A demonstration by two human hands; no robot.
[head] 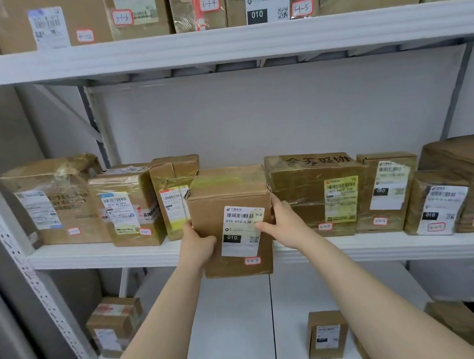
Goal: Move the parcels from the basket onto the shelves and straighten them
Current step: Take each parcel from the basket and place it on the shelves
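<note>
Item: brown cardboard parcel [229, 208], at the front of the middle shelf [103, 254], in the slot between a taped parcel on its left [175, 195] and a wide parcel on its right [315, 190]. Its lower edge hangs in front of and below the shelf's front lip; whether its base rests on the board cannot be told. Markings: white shipping label [242, 229] with a barcode, "010-010-L30-55…", a black block "010" and a QR code; below it a red-bordered tag [252, 260] handwritten "3-2-4". The right neighbour bears a yellow label, "507-PB02", and a tag "3-2-5". Parcels on the upper shelf [220, 44] are tagged "3-1-4" and "3-1-5". Clearance: the slot is about as wide as the parcel, with both upper corners close against the neighbours and ample open height above the row. Handling: left hand [197, 245] grips the lower left edge, thumb on the front face. Right hand [285, 222] grips the right edge, thumb laid across the label, its fingers wrapped round the side.
</note>
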